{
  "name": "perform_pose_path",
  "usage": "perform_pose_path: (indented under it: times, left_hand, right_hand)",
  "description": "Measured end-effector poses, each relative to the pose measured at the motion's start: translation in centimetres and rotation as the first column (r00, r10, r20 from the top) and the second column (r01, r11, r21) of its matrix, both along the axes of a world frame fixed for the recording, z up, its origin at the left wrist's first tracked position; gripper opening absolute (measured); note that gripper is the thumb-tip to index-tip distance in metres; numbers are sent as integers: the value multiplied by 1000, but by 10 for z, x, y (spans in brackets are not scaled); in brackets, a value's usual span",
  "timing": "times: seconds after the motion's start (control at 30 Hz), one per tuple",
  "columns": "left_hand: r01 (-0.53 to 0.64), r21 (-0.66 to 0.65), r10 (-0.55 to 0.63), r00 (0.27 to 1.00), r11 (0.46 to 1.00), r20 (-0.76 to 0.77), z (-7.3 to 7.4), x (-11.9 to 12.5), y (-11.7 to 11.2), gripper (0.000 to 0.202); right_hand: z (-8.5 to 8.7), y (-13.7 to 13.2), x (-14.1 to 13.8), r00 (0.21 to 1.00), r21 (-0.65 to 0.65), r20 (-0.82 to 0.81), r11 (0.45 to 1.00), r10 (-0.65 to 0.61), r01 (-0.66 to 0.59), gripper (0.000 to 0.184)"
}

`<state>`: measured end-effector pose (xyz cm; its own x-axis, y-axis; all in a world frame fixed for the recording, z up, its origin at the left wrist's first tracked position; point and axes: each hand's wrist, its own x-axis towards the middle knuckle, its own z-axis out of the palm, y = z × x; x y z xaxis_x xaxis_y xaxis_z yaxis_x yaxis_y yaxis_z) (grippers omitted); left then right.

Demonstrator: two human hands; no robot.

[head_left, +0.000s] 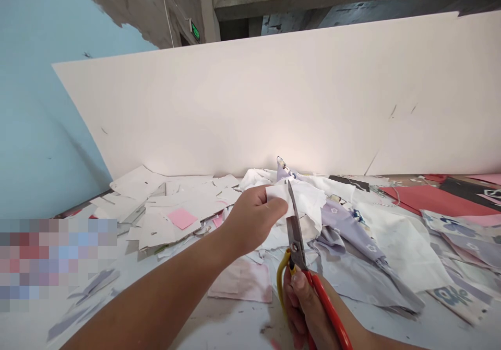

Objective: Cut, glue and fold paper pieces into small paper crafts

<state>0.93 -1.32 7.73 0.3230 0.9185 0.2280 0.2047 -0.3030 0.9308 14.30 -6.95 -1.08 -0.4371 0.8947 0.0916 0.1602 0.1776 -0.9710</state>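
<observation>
My left hand (252,219) pinches a small piece of white cloth (279,193) between thumb and fingers, raised above the scraps. My right hand (303,311) is closed around a pair of metal shears (295,237) with one red handle and one yellow handle. The shears point upward, and their open blades reach the edge of the white cloth. Beneath both hands lies a heap of white and lilac floral fabric scraps (352,230). A pale pink cloth piece (240,282) lies near my wrists.
A white board (250,104) stands along the back of the white table (219,324). Stacked white paper sheets (172,219) with a pink note (182,218) lie at left. Red and black sheets (438,201) lie at right. A blue wall (50,104) rises at left.
</observation>
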Motion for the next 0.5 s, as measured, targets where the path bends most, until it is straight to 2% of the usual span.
perform_pose_path:
  times: [0.3, 0.5]
  left_hand:
    - [2, 4, -2, 1000, 1000, 11, 0, 0, 1, 28]
    - [-14, -15, 14, 1000, 1000, 28, 0, -1, 1, 26]
  right_hand:
    - [1, -2, 0, 1000, -36, 6, 999, -4, 4, 66]
    - [-2, -1, 1, 999, 30, -46, 999, -29, 30, 56]
